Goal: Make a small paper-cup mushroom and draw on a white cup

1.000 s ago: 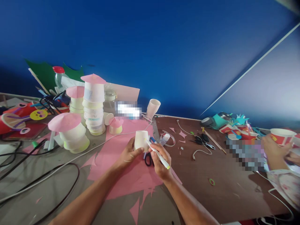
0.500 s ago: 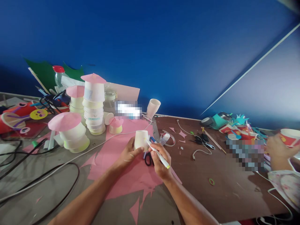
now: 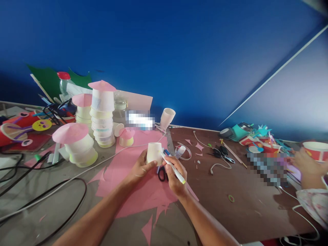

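Observation:
My left hand grips a white paper cup, held upside down above the pink paper. A white marker with a yellow end is pinched in my right hand. Its tip meets the right side of the cup or lies very close to it. Black-handled scissors lie under my hands, their blades mostly hidden. Behind the right hand lies a white glue stick or small bottle. Up and left of the cup sits a small cup with a pink paper roof.
Stacked cups with pink cone roofs stand at left, near a squat roofed stack. Cables cross the left side. Another white cup leans by the wall. At right, a co-worker's hand holds a red-and-white cup.
My hands, the cup and the marker have hardly moved. At right, the co-worker's hand and red-and-white cup have shifted slightly.

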The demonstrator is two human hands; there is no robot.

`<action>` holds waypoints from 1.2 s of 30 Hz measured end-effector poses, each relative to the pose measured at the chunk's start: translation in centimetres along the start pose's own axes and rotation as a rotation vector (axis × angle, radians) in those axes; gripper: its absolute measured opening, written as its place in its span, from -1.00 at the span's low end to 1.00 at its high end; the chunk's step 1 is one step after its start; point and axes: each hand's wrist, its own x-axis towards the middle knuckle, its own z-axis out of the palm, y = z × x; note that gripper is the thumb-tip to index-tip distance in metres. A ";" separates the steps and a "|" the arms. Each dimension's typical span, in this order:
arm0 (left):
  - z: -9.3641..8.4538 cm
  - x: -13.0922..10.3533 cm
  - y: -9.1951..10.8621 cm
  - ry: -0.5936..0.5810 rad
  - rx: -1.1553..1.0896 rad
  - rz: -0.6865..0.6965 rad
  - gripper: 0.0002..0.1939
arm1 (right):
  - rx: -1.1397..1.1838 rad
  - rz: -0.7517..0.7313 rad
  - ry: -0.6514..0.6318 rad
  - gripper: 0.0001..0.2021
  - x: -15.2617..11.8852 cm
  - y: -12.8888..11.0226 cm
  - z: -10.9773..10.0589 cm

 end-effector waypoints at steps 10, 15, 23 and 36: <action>0.1 0.1 -0.3 0.036 -0.028 0.001 -0.30 | 0.001 -0.001 -0.011 -0.80 -0.1 -0.2 -0.2; 0.2 0.0 0.0 0.022 -0.035 -0.004 -0.33 | -0.005 0.012 0.005 -0.80 -0.3 0.0 -0.1; 0.2 0.1 0.0 0.028 -0.030 0.001 -0.28 | 0.028 -0.009 -0.019 -0.81 -0.5 0.1 -0.1; -0.1 0.4 -1.0 0.014 -0.034 0.010 -0.27 | 0.017 0.009 0.001 -0.80 -0.7 0.2 0.1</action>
